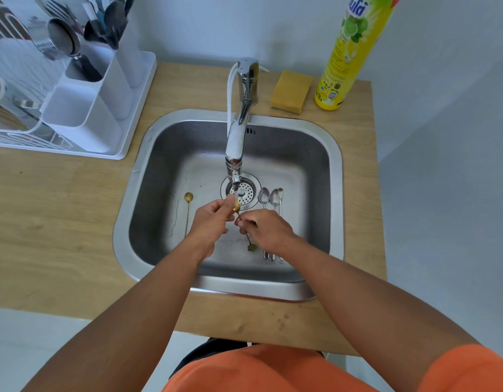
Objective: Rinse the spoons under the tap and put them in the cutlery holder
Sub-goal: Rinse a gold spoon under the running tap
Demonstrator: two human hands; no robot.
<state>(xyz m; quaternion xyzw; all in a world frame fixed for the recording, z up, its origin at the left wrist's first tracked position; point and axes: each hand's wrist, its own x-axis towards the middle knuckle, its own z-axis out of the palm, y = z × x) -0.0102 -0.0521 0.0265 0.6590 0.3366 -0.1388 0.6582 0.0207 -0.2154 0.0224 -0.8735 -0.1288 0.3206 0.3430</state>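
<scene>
Both hands hold one gold spoon point(237, 206) under the tap spout point(235, 176) over the steel sink point(148, 154). My left hand point(212, 219) pinches its bowl just below the spout. My right hand point(266, 229) grips its handle, whose end point(251, 247) sticks out below. A second gold spoon point(187, 213) lies on the sink floor to the left. Three silver spoons point(271, 199) lie side by side right of the drain point(244, 192), partly hidden by my right hand. The white cutlery holder point(86, 108) stands at the back left with utensils in its far compartments.
A white dish rack point(15, 89) sits beside the cutlery holder on a tray. A yellow sponge point(291, 91) and a tall yellow dish-soap bottle point(349, 55) stand behind the sink on the wooden counter point(46, 222). The wall is close behind.
</scene>
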